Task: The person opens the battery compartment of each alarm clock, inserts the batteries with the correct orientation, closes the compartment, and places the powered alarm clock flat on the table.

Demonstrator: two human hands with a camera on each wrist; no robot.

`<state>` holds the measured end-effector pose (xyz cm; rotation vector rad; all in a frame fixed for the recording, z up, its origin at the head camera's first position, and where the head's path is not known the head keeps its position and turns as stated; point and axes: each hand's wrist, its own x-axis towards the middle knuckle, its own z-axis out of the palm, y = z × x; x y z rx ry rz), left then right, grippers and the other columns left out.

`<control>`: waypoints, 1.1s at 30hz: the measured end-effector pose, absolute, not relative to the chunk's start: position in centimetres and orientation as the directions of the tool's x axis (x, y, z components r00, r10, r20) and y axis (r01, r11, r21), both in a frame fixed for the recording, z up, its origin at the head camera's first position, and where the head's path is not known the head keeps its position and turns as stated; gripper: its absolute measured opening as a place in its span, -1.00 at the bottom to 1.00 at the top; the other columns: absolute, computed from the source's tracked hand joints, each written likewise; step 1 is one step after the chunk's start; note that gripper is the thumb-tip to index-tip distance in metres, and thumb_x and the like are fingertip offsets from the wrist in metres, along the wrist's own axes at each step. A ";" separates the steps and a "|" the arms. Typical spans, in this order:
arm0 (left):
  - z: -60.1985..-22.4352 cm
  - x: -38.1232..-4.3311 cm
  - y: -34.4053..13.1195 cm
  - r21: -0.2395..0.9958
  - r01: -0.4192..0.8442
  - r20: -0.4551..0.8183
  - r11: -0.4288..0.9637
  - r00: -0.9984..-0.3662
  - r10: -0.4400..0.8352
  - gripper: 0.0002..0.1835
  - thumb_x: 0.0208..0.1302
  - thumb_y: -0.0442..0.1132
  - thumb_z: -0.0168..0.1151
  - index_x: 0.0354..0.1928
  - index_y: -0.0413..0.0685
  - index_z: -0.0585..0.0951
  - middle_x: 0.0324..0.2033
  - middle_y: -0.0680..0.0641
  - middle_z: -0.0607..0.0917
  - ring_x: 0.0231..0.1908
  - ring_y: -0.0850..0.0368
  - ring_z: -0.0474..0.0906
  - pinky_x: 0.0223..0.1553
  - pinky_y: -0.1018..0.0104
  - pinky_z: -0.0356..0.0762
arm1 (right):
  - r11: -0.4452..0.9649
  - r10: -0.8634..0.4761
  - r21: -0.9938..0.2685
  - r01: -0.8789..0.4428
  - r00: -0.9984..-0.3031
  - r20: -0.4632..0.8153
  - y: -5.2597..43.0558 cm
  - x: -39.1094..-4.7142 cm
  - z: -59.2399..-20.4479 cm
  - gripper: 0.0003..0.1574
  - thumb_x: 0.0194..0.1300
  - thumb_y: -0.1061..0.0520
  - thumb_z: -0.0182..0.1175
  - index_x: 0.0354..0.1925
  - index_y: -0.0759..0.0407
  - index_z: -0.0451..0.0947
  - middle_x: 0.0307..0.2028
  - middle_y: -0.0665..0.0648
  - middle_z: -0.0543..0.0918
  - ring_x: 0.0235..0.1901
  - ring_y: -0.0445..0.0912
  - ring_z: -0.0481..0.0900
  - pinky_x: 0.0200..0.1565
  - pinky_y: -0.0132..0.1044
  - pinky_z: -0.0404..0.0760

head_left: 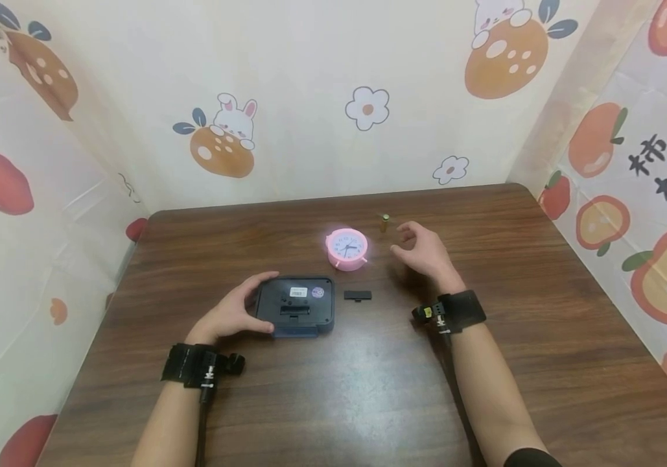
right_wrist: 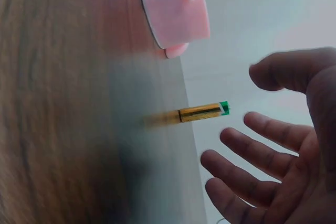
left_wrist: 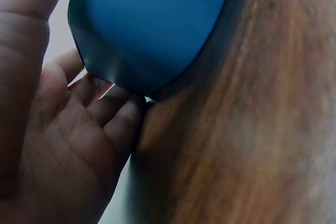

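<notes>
Just left and below the middle of the frame, a person's left hand (head_left: 231, 314) holds a dark rectangular device (head_left: 317, 315) between thumb and fingers on a brown wooden surface (head_left: 380, 395). Right of centre, the right hand (head_left: 428, 254), fingers parted and loosely bent, holds nothing near an upright gold-and-green battery (head_left: 384, 225). Mid-frame, a pink alarm clock (head_left: 347, 248) sits above a small black cover (head_left: 358, 296).

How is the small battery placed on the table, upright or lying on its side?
Upright. In the head view, the battery stands on one end on the table, with its green end on top.
</notes>
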<state>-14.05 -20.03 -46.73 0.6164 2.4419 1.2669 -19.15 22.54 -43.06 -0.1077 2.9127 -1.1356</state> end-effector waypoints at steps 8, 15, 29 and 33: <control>-46.8 -14.1 -19.9 0.817 0.214 -0.100 0.536 -0.862 0.497 0.05 -0.20 0.13 0.57 0.39 0.54 0.19 0.40 0.14 0.23 0.41 -0.05 0.12 0.33 -0.31 0.11 | 0.673 0.002 -0.738 -0.043 -0.998 0.061 22.1 -19.4 -43.7 -0.37 0.24 -0.05 0.23 0.23 0.07 0.37 0.16 0.21 0.52 0.06 0.11 0.54 0.01 0.07 0.56; -46.7 -14.1 -20.0 0.815 0.207 -0.109 0.542 -0.863 0.493 0.07 -0.21 0.14 0.57 0.40 0.49 0.19 0.39 0.14 0.25 0.39 -0.04 0.14 0.33 -0.30 0.11 | 0.652 0.017 -0.757 -0.045 -0.997 0.075 22.0 -19.5 -43.7 -0.39 0.23 -0.04 0.24 0.22 0.06 0.39 0.14 0.23 0.54 0.04 0.13 0.56 0.00 0.07 0.56; -46.5 -14.0 -20.2 0.821 0.218 -0.089 0.527 -0.863 0.497 0.05 -0.20 0.10 0.59 0.39 0.50 0.20 0.38 0.16 0.27 0.38 -0.02 0.16 0.32 -0.30 0.12 | 0.607 0.058 -0.793 -0.038 -0.994 0.092 21.6 -20.0 -43.9 -0.40 0.24 -0.04 0.25 0.21 0.05 0.39 0.13 0.22 0.54 0.05 0.13 0.55 0.01 0.06 0.55; -46.6 -13.9 -20.0 0.815 0.228 -0.085 0.533 -0.862 0.499 0.06 -0.21 0.10 0.59 0.40 0.49 0.20 0.39 0.16 0.26 0.39 -0.03 0.15 0.32 -0.30 0.12 | 0.610 0.069 -0.792 -0.035 -0.993 0.097 21.6 -20.0 -44.0 -0.38 0.24 -0.07 0.24 0.22 0.05 0.38 0.13 0.20 0.55 0.06 0.13 0.55 0.02 0.06 0.56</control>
